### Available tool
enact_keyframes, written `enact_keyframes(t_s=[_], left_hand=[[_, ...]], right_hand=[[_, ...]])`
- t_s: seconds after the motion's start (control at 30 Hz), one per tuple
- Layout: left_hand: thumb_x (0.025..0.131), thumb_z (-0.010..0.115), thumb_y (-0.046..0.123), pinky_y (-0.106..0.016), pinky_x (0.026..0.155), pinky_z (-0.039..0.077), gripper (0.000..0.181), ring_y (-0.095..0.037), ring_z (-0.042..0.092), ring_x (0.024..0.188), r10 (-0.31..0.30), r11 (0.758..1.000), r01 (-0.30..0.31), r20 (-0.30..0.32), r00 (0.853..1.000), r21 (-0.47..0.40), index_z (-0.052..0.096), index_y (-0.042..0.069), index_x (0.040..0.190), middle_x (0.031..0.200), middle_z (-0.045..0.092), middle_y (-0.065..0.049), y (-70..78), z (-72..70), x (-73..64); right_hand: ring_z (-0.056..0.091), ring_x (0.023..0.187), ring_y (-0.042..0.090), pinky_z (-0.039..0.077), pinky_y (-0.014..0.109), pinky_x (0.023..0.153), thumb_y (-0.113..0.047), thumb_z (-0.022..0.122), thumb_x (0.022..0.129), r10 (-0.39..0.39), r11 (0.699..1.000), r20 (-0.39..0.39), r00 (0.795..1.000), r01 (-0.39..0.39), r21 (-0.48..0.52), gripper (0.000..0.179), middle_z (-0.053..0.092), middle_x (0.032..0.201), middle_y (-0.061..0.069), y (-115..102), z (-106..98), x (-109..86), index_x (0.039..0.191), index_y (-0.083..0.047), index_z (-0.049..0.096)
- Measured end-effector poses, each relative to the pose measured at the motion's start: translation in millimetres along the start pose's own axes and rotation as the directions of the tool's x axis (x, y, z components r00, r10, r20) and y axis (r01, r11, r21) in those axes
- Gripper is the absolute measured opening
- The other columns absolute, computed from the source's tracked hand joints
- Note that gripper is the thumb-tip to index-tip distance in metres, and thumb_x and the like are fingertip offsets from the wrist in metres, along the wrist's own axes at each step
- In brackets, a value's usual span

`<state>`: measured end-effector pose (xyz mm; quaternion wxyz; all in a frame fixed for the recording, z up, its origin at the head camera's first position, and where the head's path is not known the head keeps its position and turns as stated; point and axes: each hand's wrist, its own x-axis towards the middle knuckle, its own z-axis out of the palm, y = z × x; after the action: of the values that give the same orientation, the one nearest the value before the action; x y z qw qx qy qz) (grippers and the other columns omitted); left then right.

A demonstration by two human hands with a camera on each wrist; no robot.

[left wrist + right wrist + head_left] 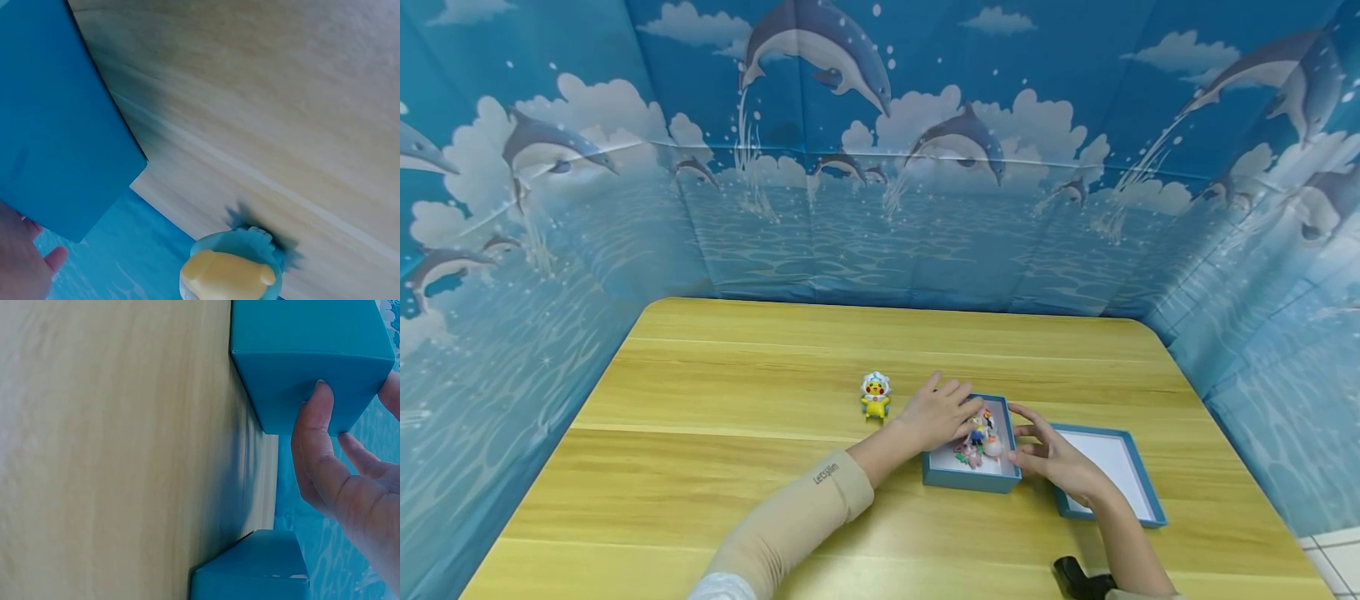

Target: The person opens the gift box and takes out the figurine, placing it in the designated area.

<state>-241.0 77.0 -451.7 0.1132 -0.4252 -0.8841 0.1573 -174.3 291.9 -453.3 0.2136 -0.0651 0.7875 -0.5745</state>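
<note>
A blue open-topped box (970, 482) stands on the table with several small toy figurines (976, 442) lying inside, among them a pink one and a whitish round one. My left hand (936, 415) reaches over its left side, fingers spread above the inside and partly hiding the figurines. With the right hand (1058, 458) I hold the box's right side; in the right wrist view a fingertip (320, 403) presses the outer wall (300, 381), with another digit at the rim. Left of the box stands a Pikachu figurine (876, 398) in a white-and-blue hood.
A blue lid (1116, 467) with a white inside lies to the right, partly behind my right hand. Some black object (1078, 579) shows beside my right forearm. The wooden table (737, 375) meets a dolphin-print curtain (865, 233) at the back and sides.
</note>
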Motion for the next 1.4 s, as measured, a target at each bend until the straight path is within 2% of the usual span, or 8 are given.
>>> enact_keyframes(t_s=[0.27,0.43,0.6,0.73,0.87,1.1,1.4], left_hand=[[0.097,0.023,0.050,-0.037,0.104,0.025,0.046,-0.010,0.036,0.118,-0.041,0.998,0.042,0.021,0.999,-0.047,0.040,0.027,0.133,0.130,0.039,0.008,1.9,-0.4,-1.3],[0.097,0.024,0.050,-0.037,0.106,0.023,0.047,-0.010,0.036,0.120,-0.056,0.990,0.060,0.030,0.998,-0.125,0.042,0.024,0.132,0.129,0.040,0.007,2.8,0.4,-1.1],[0.090,0.026,0.062,-0.038,0.107,0.021,0.059,-0.011,0.035,0.119,-0.057,0.983,0.063,0.041,0.998,-0.172,0.043,0.023,0.131,0.127,0.040,0.007,4.4,1.2,-1.5],[0.082,0.031,0.073,-0.039,0.107,0.021,0.073,-0.012,0.034,0.119,-0.055,0.987,0.062,0.049,0.997,-0.151,0.041,0.024,0.134,0.130,0.039,0.007,6.5,1.1,-1.3],[0.078,0.034,0.076,-0.038,0.105,0.022,0.077,-0.011,0.035,0.116,-0.062,0.993,0.067,0.058,0.996,-0.100,0.040,0.025,0.134,0.128,0.038,0.007,9.0,0.7,0.1],[0.079,0.040,0.073,-0.038,0.104,0.023,0.073,-0.011,0.036,0.115,-0.071,0.996,0.073,0.044,0.996,-0.043,0.042,0.024,0.133,0.127,0.038,0.006,12.2,-1.3,0.6],[0.079,0.044,0.069,-0.038,0.105,0.025,0.069,-0.012,0.036,0.116,-0.063,0.996,0.064,0.012,0.998,-0.055,0.039,0.025,0.133,0.127,0.037,0.005,12.1,-0.2,-0.8]], right_hand=[[0.047,0.106,0.034,0.048,0.036,0.076,-0.014,0.057,0.090,-0.004,1.000,-0.003,1.000,0.004,0.001,0.074,0.023,0.133,0.030,-0.4,-0.1,0.2,0.146,-0.013,0.008],[0.049,0.104,0.032,0.049,0.036,0.075,-0.013,0.057,0.090,-0.010,1.000,0.008,1.000,0.009,0.009,0.074,0.023,0.133,0.030,0.0,-0.5,0.3,0.146,-0.012,0.008],[0.049,0.102,0.031,0.049,0.036,0.074,-0.012,0.057,0.090,-0.017,1.000,0.017,1.000,0.017,0.017,0.074,0.025,0.132,0.030,0.5,-0.6,0.9,0.146,-0.012,0.008],[0.049,0.101,0.031,0.049,0.036,0.073,-0.012,0.057,0.090,-0.016,1.000,0.018,1.000,0.016,0.015,0.074,0.025,0.131,0.029,0.6,-0.9,1.2,0.146,-0.012,0.008],[0.049,0.100,0.030,0.048,0.036,0.073,-0.012,0.057,0.090,-0.016,1.000,0.022,1.000,0.015,0.013,0.074,0.024,0.132,0.029,0.4,-1.3,1.3,0.146,-0.012,0.008],[0.048,0.101,0.028,0.048,0.037,0.073,-0.013,0.056,0.091,-0.008,1.000,0.023,1.000,0.008,0.003,0.074,0.023,0.133,0.030,0.0,-1.7,1.2,0.146,-0.012,0.007],[0.047,0.102,0.029,0.048,0.037,0.074,-0.014,0.057,0.090,-0.004,1.000,0.020,1.000,0.003,0.005,0.075,0.022,0.133,0.030,-0.1,-1.7,1.1,0.146,-0.012,0.007]])
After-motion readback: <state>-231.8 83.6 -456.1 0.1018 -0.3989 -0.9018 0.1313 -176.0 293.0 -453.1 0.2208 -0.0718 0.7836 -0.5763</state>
